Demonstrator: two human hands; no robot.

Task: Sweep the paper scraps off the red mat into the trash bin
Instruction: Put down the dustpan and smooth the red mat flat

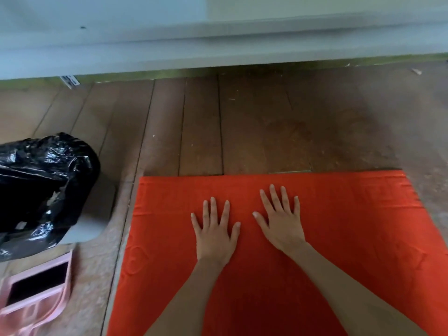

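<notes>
Lying flat with fingers spread and holding nothing, the left hand (215, 236) and right hand (281, 225) rest on the mat (351, 226), whose near edge is cut off, the bin (41, 180) left of it partly out of frame.

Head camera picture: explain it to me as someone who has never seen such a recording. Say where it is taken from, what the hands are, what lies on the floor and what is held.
There is no machine here. A person wears one wide-angle camera on the head, so you look forward and down along their bare forearms. The left hand and the right hand lie side by side, fingers straight and spread, flat on the red mat. Neither holds anything. The mat lies on a wooden floor. To the left stands the grey trash bin, lined with a black bag. Nearer the person lies a pink frame-like thing with a dark panel. No paper scraps show on the visible mat.
</notes>
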